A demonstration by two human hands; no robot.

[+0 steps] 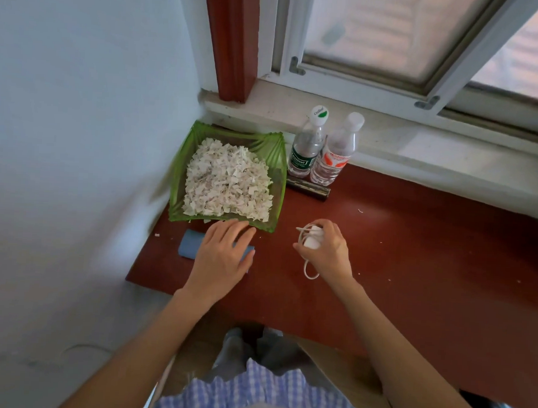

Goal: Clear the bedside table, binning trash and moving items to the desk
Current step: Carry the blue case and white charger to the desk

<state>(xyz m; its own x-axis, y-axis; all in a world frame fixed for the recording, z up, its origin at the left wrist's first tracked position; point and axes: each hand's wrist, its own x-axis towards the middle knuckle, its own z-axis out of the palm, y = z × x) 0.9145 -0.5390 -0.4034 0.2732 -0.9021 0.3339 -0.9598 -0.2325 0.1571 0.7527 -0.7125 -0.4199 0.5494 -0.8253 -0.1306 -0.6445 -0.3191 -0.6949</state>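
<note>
On the red-brown desk [414,258], my right hand [327,253] grips a white charger with its coiled cable [311,237]; a loop of cable hangs below the hand. My left hand [221,254] lies flat, fingers straight, on a blue rectangular object [190,245] at the desk's left edge. Just beyond its fingertips stands a green plastic tray [179,174] heaped with torn white paper scraps [228,183].
Two clear water bottles [308,146] [337,151] stand at the back by the windowsill [389,138], with a dark stick-like object [307,189] lying in front of them. A white wall bounds the left side. Small paper bits dot the desk.
</note>
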